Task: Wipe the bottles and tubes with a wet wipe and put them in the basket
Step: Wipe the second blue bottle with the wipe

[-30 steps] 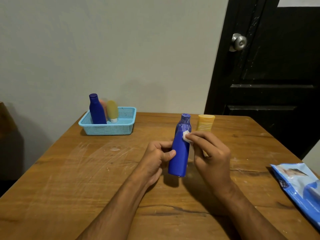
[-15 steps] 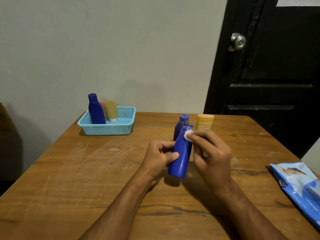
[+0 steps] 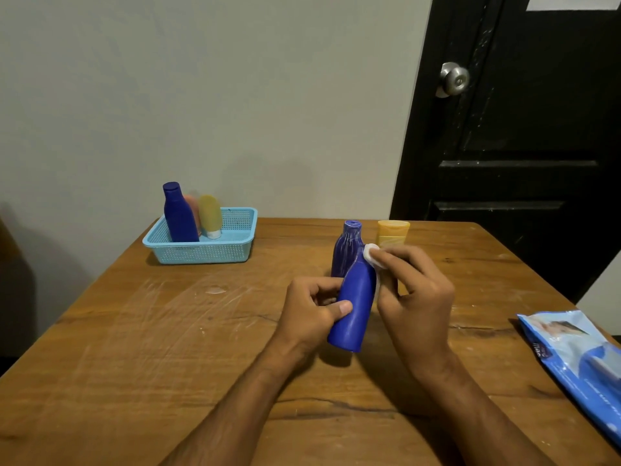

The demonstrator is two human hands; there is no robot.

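Two hands meet over the middle of the wooden tabletop (image 3: 168, 348). Left hand (image 3: 312, 314): fingers and thumb curled round the lower body of a blue bottle (image 3: 356, 304), which is held off the surface and tilted, its neck leaning toward the far right. Right hand (image 3: 413, 297): fingers curled, pinching a small white wet wipe (image 3: 372, 254) against the neck of the held bottle.

Just behind the held bottle stand a ribbed purple-blue bottle (image 3: 347, 247), upright, and to its right a yellow tube (image 3: 392, 234), partly hidden by the right hand.

At the far left sits a light-blue mesh basket (image 3: 208, 250). Inside it, at the left end, are a second blue bottle (image 3: 178, 216), upright, a yellow-green tube (image 3: 210, 215) standing on its white cap, and between them a pinkish item largely hidden.

At the near right edge lies a blue wipes pack (image 3: 578, 361), flat, partly cut off by the frame. A black door (image 3: 537, 146) with a metal knob (image 3: 453, 79) stands behind the far right corner.
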